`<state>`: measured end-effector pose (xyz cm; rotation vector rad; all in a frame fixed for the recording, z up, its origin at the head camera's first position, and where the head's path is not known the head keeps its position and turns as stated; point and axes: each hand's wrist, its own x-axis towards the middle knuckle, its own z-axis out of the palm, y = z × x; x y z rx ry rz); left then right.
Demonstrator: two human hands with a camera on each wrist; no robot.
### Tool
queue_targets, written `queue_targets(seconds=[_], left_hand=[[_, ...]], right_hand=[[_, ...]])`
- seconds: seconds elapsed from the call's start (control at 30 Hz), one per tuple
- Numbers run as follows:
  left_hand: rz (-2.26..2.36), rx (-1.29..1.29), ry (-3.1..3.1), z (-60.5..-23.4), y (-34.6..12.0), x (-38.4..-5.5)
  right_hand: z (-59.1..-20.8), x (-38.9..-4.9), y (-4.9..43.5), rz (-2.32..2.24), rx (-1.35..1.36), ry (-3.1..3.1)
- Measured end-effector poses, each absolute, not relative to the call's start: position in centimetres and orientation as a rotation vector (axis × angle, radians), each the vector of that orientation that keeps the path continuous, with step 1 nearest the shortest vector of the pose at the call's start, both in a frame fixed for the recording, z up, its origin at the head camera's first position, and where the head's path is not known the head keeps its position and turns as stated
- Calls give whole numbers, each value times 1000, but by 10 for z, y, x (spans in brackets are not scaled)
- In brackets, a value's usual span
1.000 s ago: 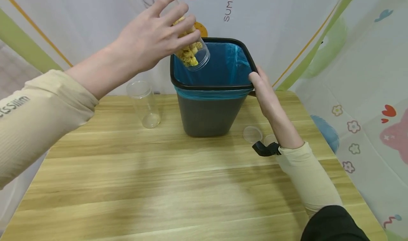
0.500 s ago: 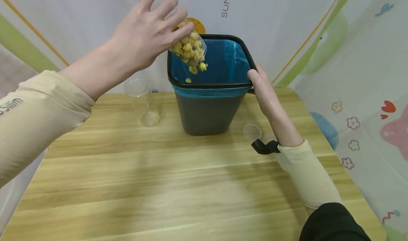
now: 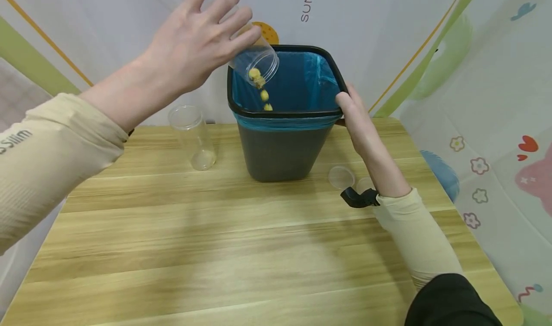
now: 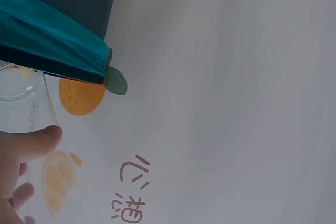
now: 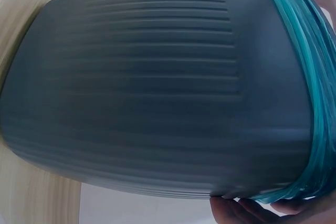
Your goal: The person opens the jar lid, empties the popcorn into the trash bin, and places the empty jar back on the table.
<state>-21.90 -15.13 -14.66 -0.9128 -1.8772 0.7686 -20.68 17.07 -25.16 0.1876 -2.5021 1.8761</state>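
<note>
My left hand (image 3: 194,48) grips a clear plastic jar (image 3: 265,60) and holds it tilted, mouth down, above the left side of a dark grey trash bin (image 3: 280,156). A few yellow popcorn pieces (image 3: 264,96) are dropping from its mouth into the bin; the visible part of the jar looks nearly empty. A blue bag (image 3: 297,79) lines the bin under a black rim. At the bin's right, my right hand (image 3: 358,117) holds the rim, thumb on top. The right wrist view shows its fingers (image 5: 244,211) against the bin's side, partly cut off.
A second clear jar (image 3: 200,146) stands upright on the wooden table (image 3: 241,249), left of the bin. Two round clear lids, one of them a lid (image 3: 341,178) in plain sight, lie to the bin's right near my right wrist. A printed curtain (image 3: 371,38) hangs behind.
The jar in my left hand has tipped further down and shifted slightly left. Its popcorn has poured out into the bin, leaving only a few pieces falling. My right hand stays on the rim.
</note>
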Motion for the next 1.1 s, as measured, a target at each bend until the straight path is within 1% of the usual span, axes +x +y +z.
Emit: queue_targets(seconds=[0.3, 0.6, 0.77, 0.97, 1.1], left_hand=[[699, -929, -1889, -148, -154, -220], [377, -837, -1994, -154, -163, -214], [66, -727, -2151, -161, -172, -199], [-367, -483, -2374, -177, -174, -181], [-579, -380, -2407, -192, -178, -172]], right_hand=[[-252, -206, 169, 1880, 190, -2497], [-252, -207, 169, 1888, 179, -2501], [-251, -208, 171, 1883, 155, -2504], [-252, -209, 172, 1885, 149, -2492], [-253, -208, 174, 1889, 149, -2491]])
